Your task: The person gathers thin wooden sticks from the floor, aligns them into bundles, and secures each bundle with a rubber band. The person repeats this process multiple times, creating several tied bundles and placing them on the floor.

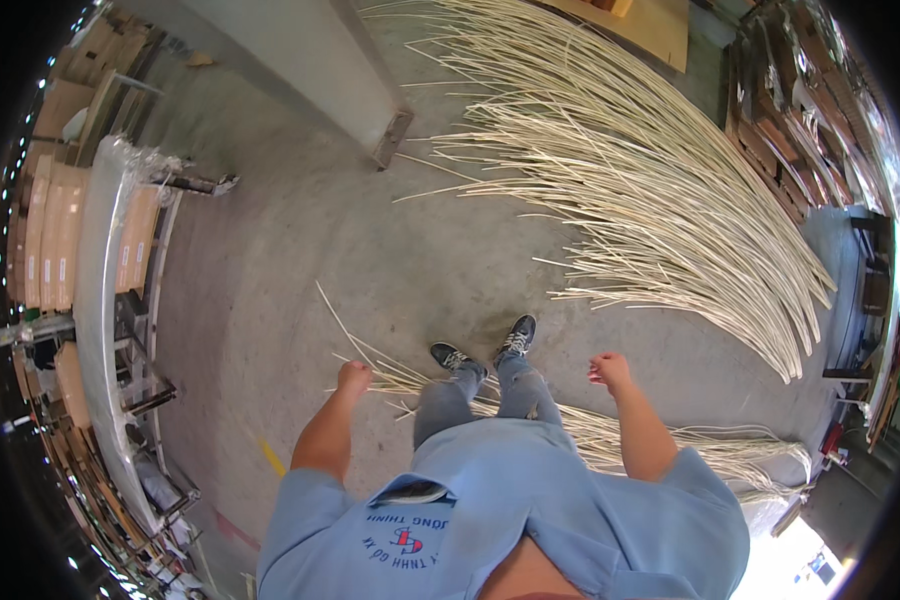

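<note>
My left hand (354,378) hangs in a loose fist over the thin ends of a cane bundle on the floor. Some cane tips show beside and behind it; I see nothing held in it. On the other side, my right hand (608,370) has its fingers curled in, with nothing visible between them, above bare concrete. The smaller bundle of long pale canes (610,437) runs behind my legs toward the right. Ahead to the right, a large spread of similar canes (630,170) lies fanned across the floor, apart from both hands.
A grey steel column (310,70) stands ahead on the left. Along the left are a plastic-wrapped rack (105,260) and stacked cardboard (55,235). More wrapped stacks (785,110) line the far right. Grey concrete floor (270,220) lies between.
</note>
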